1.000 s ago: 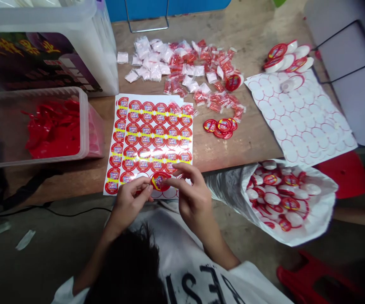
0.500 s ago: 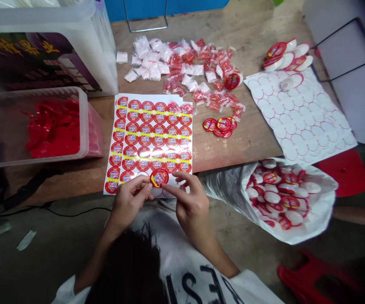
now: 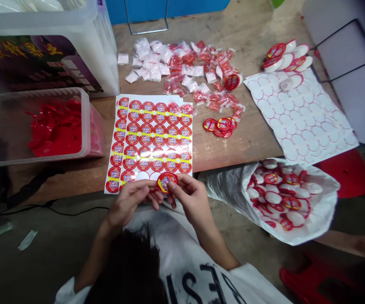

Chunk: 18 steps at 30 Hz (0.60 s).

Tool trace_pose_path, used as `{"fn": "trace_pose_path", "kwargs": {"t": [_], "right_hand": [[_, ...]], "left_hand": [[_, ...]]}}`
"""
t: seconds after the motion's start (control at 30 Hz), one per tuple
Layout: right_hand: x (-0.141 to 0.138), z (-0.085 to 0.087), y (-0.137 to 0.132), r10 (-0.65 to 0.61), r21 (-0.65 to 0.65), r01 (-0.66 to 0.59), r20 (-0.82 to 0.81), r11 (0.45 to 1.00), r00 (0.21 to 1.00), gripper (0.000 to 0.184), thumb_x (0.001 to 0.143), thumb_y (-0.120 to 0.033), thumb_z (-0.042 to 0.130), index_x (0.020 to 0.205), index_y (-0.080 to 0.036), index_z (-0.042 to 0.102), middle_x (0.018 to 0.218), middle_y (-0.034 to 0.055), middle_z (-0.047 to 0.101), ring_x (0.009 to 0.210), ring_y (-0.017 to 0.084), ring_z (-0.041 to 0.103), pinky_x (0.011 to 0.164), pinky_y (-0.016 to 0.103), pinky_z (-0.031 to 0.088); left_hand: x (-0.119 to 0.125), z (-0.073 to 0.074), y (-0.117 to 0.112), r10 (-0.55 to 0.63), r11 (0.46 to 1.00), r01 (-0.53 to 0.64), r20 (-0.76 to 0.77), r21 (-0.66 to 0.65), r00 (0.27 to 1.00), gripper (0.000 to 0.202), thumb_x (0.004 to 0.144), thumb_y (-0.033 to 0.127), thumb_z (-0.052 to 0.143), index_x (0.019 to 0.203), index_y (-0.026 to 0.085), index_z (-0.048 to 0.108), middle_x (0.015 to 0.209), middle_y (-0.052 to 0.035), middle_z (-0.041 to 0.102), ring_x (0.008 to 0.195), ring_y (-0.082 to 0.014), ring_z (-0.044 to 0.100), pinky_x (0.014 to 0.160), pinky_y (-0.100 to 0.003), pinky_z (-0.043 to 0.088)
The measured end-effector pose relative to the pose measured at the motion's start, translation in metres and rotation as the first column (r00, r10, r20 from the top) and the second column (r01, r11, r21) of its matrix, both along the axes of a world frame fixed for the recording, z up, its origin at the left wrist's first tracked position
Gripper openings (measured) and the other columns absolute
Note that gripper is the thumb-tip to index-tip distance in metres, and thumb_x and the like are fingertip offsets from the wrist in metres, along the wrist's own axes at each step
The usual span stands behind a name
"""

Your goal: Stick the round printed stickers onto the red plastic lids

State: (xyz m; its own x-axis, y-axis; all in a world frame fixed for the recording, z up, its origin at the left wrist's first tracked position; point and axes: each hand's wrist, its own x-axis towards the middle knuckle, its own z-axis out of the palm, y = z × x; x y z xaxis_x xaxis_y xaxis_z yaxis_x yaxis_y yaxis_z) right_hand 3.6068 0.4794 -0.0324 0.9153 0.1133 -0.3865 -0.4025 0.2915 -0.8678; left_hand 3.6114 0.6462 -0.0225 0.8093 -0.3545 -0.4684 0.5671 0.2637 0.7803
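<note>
My right hand (image 3: 190, 196) pinches a round red lid (image 3: 167, 182) with a yellow and multicoloured label, thumb on its face and fingers behind. My left hand (image 3: 134, 196) is open beside it, fingers stretched toward the lid's left edge; whether they touch it I cannot tell. A small red patch shows near the left fingers, too hidden to name. Beneath and beyond both hands lie sheets of round red stickers (image 3: 159, 130), with some bare white circles at the near edge. Several labelled red lids (image 3: 223, 124) lie in a small pile right of the sheets.
A clear tub of red plastic pieces (image 3: 55, 131) stands left, before a large white container (image 3: 104, 55). Small white and red packets (image 3: 152, 63) spread across the back. Used white backing sheets (image 3: 309, 116) lie right; below hangs a bag (image 3: 326, 211) of white-and-red pieces.
The lid has shifted slightly right and tilted. My right hand has gone from pointing at it to gripping it, while my left fingers have let go and stretched out.
</note>
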Motion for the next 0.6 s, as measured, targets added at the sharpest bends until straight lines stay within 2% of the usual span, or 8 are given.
{"fn": "trace_pose_path", "kwargs": {"t": [0.03,0.1,0.2,0.3,0.4,0.6], "right_hand": [[0.0,0.0,0.0,0.007,0.049,-0.006,-0.019,0.999,1.0,0.023,0.077,-0.041,0.071,0.073,-0.02,0.062,0.053,-0.0024,0.059,0.043,0.011,0.051,0.038,0.023,0.04],[0.001,0.001,0.001,0.023,0.126,-0.017,-0.046,0.992,0.999,0.025,0.075,-0.042,0.072,0.072,-0.02,0.062,0.052,-0.0024,0.06,0.041,0.01,0.049,0.037,0.022,0.04],[0.003,0.003,0.003,0.044,0.212,-0.021,-0.1,0.977,0.994,0.028,0.071,-0.043,0.074,0.07,-0.019,0.061,0.051,-0.0028,0.059,0.038,0.009,0.047,0.034,0.02,0.038],[0.003,0.004,0.005,0.054,0.275,-0.018,-0.125,0.961,0.991,0.028,0.069,-0.041,0.076,0.071,-0.018,0.062,0.05,-0.0027,0.059,0.038,0.008,0.047,0.034,0.019,0.037],[0.002,0.004,0.006,0.048,0.268,-0.015,-0.119,0.963,0.992,0.025,0.07,-0.04,0.076,0.072,-0.018,0.063,0.049,-0.0029,0.059,0.039,0.009,0.048,0.034,0.019,0.037],[0.001,0.003,0.009,0.028,0.189,-0.015,-0.068,0.982,0.997,0.024,0.072,-0.04,0.075,0.071,-0.019,0.063,0.049,-0.0037,0.058,0.038,0.01,0.048,0.033,0.021,0.038]], "left_hand": [[0.001,-0.001,0.003,0.006,0.996,-0.011,-0.06,-0.094,0.998,0.037,0.074,0.046,0.069,0.089,0.012,0.07,0.065,-0.0067,0.066,0.058,-0.0182,0.064,0.066,-0.033,0.054],[0.003,-0.003,0.006,-0.005,0.98,-0.03,-0.174,-0.199,0.985,0.037,0.071,0.048,0.072,0.084,0.013,0.073,0.061,-0.0059,0.066,0.05,-0.0157,0.06,0.065,-0.034,0.056],[0.006,-0.006,0.005,-0.01,0.971,-0.051,-0.257,-0.232,0.966,0.031,0.066,0.043,0.079,0.076,0.015,0.074,0.066,-0.0038,0.069,0.038,-0.0066,0.051,0.053,-0.025,0.054],[0.006,-0.01,-0.003,0.005,0.967,-0.075,-0.277,-0.244,0.961,0.032,0.054,0.035,0.088,0.071,0.014,0.072,0.061,-0.0001,0.066,0.034,-0.003,0.046,0.047,-0.02,0.05],[0.004,-0.011,-0.012,0.077,0.963,-0.145,-0.282,-0.227,0.956,0.037,0.045,0.032,0.092,0.068,0.014,0.069,0.049,0.003,0.06,0.035,-0.0032,0.045,0.048,-0.018,0.049],[0.004,-0.01,-0.014,0.151,0.981,-0.168,-0.157,-0.1,0.976,0.041,0.046,0.041,0.09,0.061,0.011,0.065,0.042,0.0036,0.053,0.037,-0.005,0.045,0.05,-0.022,0.049]]}}
